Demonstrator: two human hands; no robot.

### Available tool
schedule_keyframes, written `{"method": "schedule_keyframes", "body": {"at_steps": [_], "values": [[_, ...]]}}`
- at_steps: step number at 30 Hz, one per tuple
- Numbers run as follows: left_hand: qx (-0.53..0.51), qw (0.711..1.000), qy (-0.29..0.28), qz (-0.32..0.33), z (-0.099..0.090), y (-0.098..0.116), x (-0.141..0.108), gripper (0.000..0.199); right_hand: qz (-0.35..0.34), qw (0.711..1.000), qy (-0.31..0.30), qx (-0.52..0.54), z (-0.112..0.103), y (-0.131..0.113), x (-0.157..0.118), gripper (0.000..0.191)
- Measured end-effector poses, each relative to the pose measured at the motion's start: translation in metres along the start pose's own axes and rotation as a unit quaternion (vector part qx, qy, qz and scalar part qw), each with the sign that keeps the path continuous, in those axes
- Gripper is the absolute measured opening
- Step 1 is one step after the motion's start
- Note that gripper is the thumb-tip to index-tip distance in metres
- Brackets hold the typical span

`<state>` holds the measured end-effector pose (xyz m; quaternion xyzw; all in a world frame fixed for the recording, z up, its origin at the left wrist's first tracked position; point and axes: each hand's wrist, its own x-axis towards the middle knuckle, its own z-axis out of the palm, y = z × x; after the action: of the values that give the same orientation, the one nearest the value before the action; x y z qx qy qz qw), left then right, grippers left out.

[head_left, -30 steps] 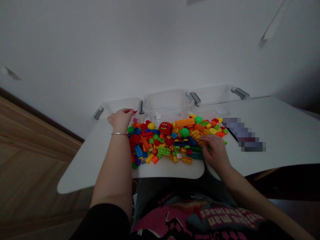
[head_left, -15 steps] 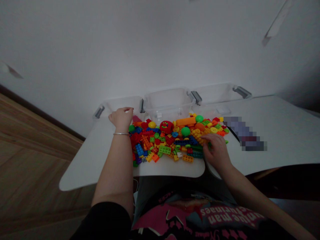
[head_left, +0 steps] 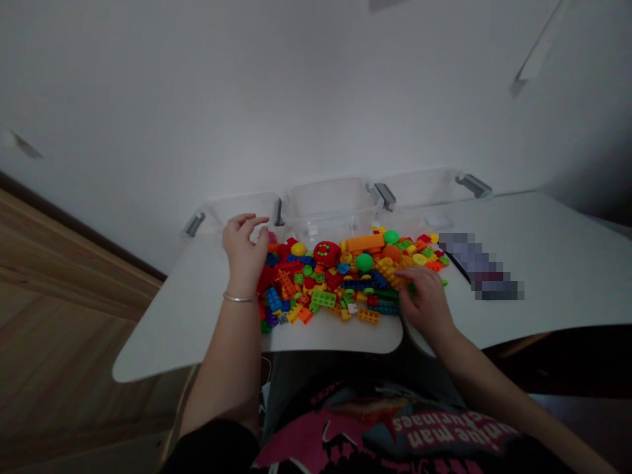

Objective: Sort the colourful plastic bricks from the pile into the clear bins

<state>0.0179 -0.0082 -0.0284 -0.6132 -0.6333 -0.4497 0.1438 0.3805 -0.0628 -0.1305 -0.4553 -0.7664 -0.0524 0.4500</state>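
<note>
My left hand (head_left: 245, 247) hovers over the far left side of a heap of toy bricks, in front of the left clear bin (head_left: 237, 205). Its fingers are spread and hold nothing. My right hand (head_left: 427, 296) rests at the right edge of the heap, its fingertips against yellow bumpy bricks (head_left: 388, 271). Finger and thumb are apart there, with pieces showing between them. Around the heap's middle lie a red ball-like toy (head_left: 326, 254), a green ball (head_left: 364, 263), a blue wheeled base (head_left: 358, 284) and a lime green brick (head_left: 323, 299).
Two more clear bins, a middle one (head_left: 330, 197) and a right one (head_left: 419, 187), stand along the wall with grey latches. A long orange piece (head_left: 364, 242) lies at the heap's back. A pixelated object (head_left: 481, 270) sits on the white table (head_left: 533, 250) at the right.
My left hand has drawn back slightly from the left bin, and its fingers have gone from closed to spread. My right hand stays in the same spot on the heap.
</note>
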Motion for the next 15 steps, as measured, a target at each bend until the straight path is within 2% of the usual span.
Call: {"method": "schedule_keyframes", "body": {"at_steps": [2,5,7,11,15], "values": [[0.023,0.999,-0.03,-0.012,-0.001,0.008,-0.013,0.023,0.003,1.0,0.003,0.002,0.0,0.0,0.0,0.024],[0.053,0.99,-0.128,-0.03,0.002,0.015,-0.028,0.024,0.005,1.0,0.005,0.008,-0.001,-0.001,0.0,0.024],[0.099,0.979,-0.172,-0.047,0.004,0.018,-0.036,0.027,0.006,1.0,0.005,0.01,0.0,-0.001,0.0,0.024],[0.216,0.953,-0.194,-0.088,0.008,0.027,-0.044,0.04,0.009,1.0,-0.001,0.008,0.0,-0.001,0.0,0.023],[0.251,0.938,-0.216,-0.099,0.012,0.035,-0.045,0.043,0.019,1.0,-0.006,0.01,0.0,0.0,-0.001,0.024]]}}
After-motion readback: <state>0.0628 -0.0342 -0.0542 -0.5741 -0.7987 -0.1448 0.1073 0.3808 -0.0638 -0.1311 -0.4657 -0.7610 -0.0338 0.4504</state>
